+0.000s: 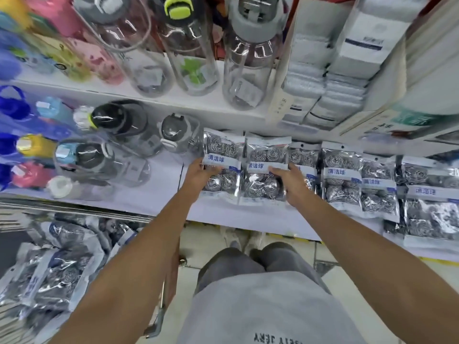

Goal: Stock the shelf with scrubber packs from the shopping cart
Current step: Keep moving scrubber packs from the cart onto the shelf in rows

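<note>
left hand grips scrubber pack | right hand grips neighbouring pack | bottles crowd left (touching?)

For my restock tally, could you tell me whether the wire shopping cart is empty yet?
Not empty: the wire shopping cart holds several clear scrubber packs.
</note>
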The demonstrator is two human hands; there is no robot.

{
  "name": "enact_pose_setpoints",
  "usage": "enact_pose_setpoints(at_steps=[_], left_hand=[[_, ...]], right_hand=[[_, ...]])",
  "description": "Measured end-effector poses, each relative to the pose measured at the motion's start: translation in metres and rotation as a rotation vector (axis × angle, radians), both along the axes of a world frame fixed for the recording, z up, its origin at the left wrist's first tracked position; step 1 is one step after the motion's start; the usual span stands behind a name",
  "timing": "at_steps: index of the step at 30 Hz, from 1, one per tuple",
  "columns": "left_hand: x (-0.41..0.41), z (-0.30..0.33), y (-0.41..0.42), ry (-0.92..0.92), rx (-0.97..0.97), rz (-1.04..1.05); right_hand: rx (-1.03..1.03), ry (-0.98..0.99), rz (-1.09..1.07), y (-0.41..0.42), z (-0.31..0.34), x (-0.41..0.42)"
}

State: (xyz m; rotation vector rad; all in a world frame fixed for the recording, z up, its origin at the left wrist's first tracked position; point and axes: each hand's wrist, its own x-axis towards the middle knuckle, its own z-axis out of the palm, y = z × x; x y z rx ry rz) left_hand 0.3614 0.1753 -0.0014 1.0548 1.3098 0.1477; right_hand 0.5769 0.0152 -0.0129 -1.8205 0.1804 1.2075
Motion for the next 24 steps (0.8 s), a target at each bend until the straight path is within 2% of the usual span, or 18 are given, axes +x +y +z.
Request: enact_pose_setpoints(at_steps=[7, 11, 19, 24], left_hand=[[0.014, -0.011, 0.01, 0.127, 0.15, -0.029], [0.018, -0.018, 0.013, 0.178, 0.161, 0.025], [0.016, -0.033, 0.015, 0.255, 0.218, -0.045], [0.011, -0.026, 0.009, 0.229, 0.242, -0.08]], right_hand=[[-0.058, -0.127, -0.025, 0.021, -0.025, 0.003], [-0.109, -0.189, -0.007, 0.031, -0.032, 0.005], [-0.17, -0.295, 0.141, 0.036, -0.031, 0.006], [-0.168, -0.404, 0.34, 0.026, -0.016, 0.01]])
